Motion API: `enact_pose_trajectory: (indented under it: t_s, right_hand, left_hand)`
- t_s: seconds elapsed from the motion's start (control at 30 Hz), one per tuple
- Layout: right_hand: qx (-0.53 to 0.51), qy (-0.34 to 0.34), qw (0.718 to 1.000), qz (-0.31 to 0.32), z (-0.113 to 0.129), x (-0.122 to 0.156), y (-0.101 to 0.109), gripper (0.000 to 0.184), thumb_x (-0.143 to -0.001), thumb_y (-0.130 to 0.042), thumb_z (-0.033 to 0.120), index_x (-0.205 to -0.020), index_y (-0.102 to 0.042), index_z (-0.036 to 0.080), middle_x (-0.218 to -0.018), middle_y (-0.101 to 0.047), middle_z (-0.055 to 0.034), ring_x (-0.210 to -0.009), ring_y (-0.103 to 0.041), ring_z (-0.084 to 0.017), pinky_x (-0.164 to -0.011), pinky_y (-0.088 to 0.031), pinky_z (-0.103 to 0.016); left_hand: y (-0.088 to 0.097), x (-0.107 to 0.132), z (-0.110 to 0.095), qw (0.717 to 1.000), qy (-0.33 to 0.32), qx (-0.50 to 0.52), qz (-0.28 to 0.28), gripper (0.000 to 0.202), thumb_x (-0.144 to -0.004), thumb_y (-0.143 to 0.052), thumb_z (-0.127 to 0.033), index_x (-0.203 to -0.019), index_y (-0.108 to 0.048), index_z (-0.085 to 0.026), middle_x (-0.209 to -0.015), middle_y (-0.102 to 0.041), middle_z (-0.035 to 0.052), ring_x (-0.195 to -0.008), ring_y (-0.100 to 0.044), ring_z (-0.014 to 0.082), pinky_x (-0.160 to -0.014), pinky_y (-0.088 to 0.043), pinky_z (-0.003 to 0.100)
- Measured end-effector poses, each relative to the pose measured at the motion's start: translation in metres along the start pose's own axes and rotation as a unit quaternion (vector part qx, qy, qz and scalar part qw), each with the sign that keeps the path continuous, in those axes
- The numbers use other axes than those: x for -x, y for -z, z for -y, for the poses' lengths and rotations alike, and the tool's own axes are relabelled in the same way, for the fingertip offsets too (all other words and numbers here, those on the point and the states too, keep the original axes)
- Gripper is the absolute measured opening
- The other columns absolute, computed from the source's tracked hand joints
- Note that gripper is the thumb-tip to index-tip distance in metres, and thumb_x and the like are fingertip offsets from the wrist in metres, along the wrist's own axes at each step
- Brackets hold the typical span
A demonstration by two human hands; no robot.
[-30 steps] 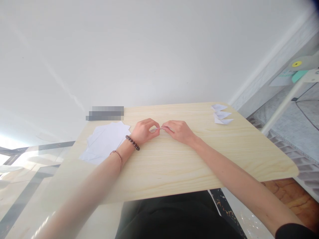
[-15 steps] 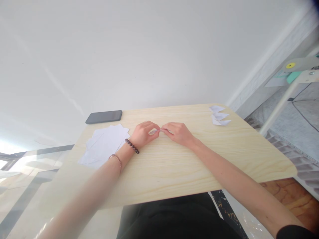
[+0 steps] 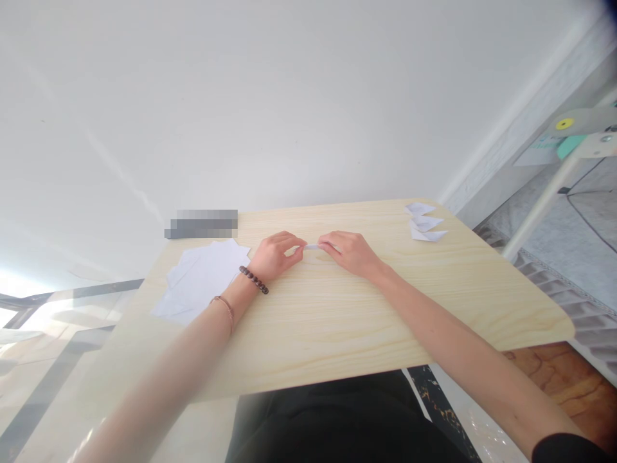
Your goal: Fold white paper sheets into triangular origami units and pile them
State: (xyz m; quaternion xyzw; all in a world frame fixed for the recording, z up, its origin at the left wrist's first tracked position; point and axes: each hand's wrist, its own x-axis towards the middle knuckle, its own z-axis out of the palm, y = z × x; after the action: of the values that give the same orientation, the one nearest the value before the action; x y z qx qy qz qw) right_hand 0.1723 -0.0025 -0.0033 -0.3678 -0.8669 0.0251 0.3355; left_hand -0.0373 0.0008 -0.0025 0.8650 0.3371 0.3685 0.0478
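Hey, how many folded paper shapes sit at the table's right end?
3: a back shape, middle shape and front shape, near the far right corner of the table; none looks hidden.

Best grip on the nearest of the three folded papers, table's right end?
Probably pinch the nearest folded paper by its pointed right tip, from the right: it tapers that way, reaching past the middle folded paper, which crowds its far side.
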Motion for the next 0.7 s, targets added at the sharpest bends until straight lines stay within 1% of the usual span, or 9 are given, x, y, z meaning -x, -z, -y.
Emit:
enact_pose_trajectory:
  t_s: [0.13, 0.2, 0.27, 0.33, 0.43, 0.53, 0.63, 0.7]
  right_hand:
    - [0.005, -0.023, 1.0, -0.012, -0.0066, 0.002, 0.0038, 0.02, -0.086, -0.04, 0.029, -0.086, -0.058, 0.02, -0.085, -0.066, -0.0012, -0.075, -0.059, -0.012, -0.07, -0.04, -0.022]
    - [0.009, -0.035, 0.999, -0.025, -0.0091, 0.0034, 0.0058, 0.021, -0.086, -0.04, 0.029, -0.085, -0.059, 0.02, -0.084, -0.066, -0.0011, -0.073, -0.059, -0.012, -0.069, -0.04, -0.022]
    - [0.01, -0.035, 0.999, -0.029, -0.0092, 0.0041, 0.0061, 0.021, -0.086, -0.04, 0.03, -0.085, -0.059, 0.02, -0.084, -0.066, -0.0012, -0.072, -0.059, -0.012, -0.069, -0.04, -0.022]
    - [0.01, -0.027, 0.999, -0.026, -0.0069, 0.0036, 0.0046, 0.022, -0.086, -0.041, 0.031, -0.086, -0.06, 0.02, -0.084, -0.066, -0.0014, -0.073, -0.059, -0.012, -0.068, -0.04, -0.022]
    - [0.015, -0.015, 1.0, -0.017, -0.0033, 0.0018, 0.0013, 0.023, -0.086, -0.04, 0.031, -0.086, -0.06, 0.02, -0.084, -0.067, -0.0013, -0.072, -0.059, -0.012, -0.068, -0.04, -0.022]
    - [0.032, -0.018, 0.999, -0.013, -0.0041, 0.0011, -0.0002, 0.023, -0.086, -0.041, 0.034, -0.086, -0.061, 0.022, -0.08, -0.067, 0.0004, -0.066, -0.059, -0.011, -0.064, -0.039, -0.021]
    - [0.049, -0.027, 0.998, -0.013, -0.0064, 0.0021, -0.0005, 0.025, -0.085, -0.042, 0.037, -0.085, -0.063, 0.024, -0.074, -0.067, 0.0021, -0.057, -0.058, -0.01, -0.06, -0.039, -0.021]
    - [0.048, -0.025, 0.998, -0.011, -0.0058, 0.0028, -0.0009, 0.026, -0.085, -0.042, 0.038, -0.084, -0.063, 0.024, -0.072, -0.067, 0.0026, -0.056, -0.058, -0.009, -0.058, -0.038, -0.021]
  left_hand:
    - [0.002, 0.0022, 0.0037, 0.998, 0.057, -0.008, 0.038, 0.019, -0.078, -0.047, -0.021, -0.089, -0.063, -0.018, -0.086, -0.064, 0.0032, -0.077, -0.058, 0.013, -0.073, -0.046, 0.026]
    - [0.003, 0.0033, 0.0044, 0.994, 0.088, -0.006, 0.059, 0.021, -0.077, -0.048, -0.023, -0.093, -0.061, -0.019, -0.085, -0.064, 0.0015, -0.072, -0.058, 0.0121, -0.07, -0.047, 0.025]
    - [0.0029, 0.0038, 0.0033, 0.993, 0.101, -0.004, 0.068, 0.027, -0.076, -0.049, -0.024, -0.102, -0.058, -0.02, -0.086, -0.064, 0.0003, -0.069, -0.057, 0.0113, -0.068, -0.047, 0.024]
    - [0.0014, 0.0034, 0.0013, 0.993, 0.089, -0.012, 0.073, 0.028, -0.077, -0.049, -0.026, -0.104, -0.058, -0.021, -0.085, -0.064, 0.0004, -0.069, -0.057, 0.0112, -0.068, -0.046, 0.024]
    - [-0.0016, 0.0023, 0.0001, 0.994, 0.055, -0.038, 0.082, 0.024, -0.082, -0.045, -0.028, -0.096, -0.062, -0.02, -0.078, -0.064, 0.002, -0.067, -0.057, 0.0117, -0.065, -0.044, 0.023]
    - [-0.0026, 0.0018, 0.0022, 0.994, 0.031, -0.061, 0.086, 0.025, -0.085, -0.041, -0.028, -0.093, -0.063, -0.019, -0.076, -0.064, 0.0031, -0.065, -0.057, 0.0126, -0.062, -0.043, 0.024]
    - [-0.002, 0.0022, 0.0038, 0.994, 0.03, -0.08, 0.071, 0.024, -0.084, -0.043, -0.031, -0.089, -0.063, -0.019, -0.074, -0.064, 0.0035, -0.066, -0.058, 0.014, -0.064, -0.043, 0.025]
    - [-0.0019, 0.0027, 0.0028, 0.994, 0.033, -0.082, 0.058, 0.024, -0.083, -0.046, -0.034, -0.088, -0.064, -0.019, -0.074, -0.065, 0.0036, -0.068, -0.059, 0.0146, -0.066, -0.044, 0.026]
